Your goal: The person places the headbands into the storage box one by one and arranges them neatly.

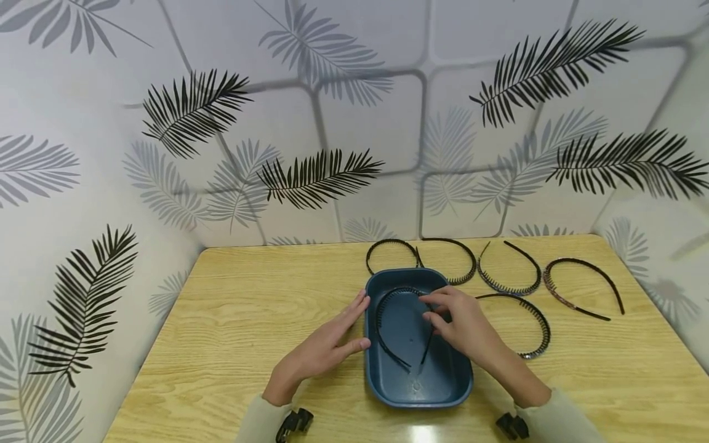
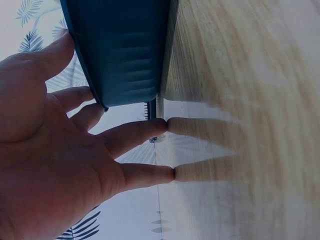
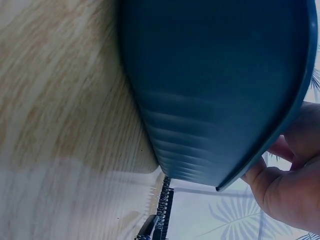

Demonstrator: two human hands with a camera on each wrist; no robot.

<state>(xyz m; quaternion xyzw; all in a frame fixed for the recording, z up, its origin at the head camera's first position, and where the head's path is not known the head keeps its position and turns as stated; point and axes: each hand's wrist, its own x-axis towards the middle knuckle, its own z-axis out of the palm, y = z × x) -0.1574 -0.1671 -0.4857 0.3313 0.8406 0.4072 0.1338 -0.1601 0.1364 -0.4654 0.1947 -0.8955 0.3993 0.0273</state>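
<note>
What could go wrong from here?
The right hand pinches one side of the toothed headband inside the blue bin, so it might slip or twist. The right forearm hides part of the headband right of the bin and could nudge it. Shoving the bin forward might push headbands behind it.

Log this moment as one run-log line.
left hand: touching bin | right hand: pinching headband inside bin | other headbands: on table

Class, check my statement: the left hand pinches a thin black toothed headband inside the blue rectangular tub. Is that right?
No, wrong hand: the head view shows the right hand pinching the thin black toothed headband inside the blue rectangular tub.
</note>
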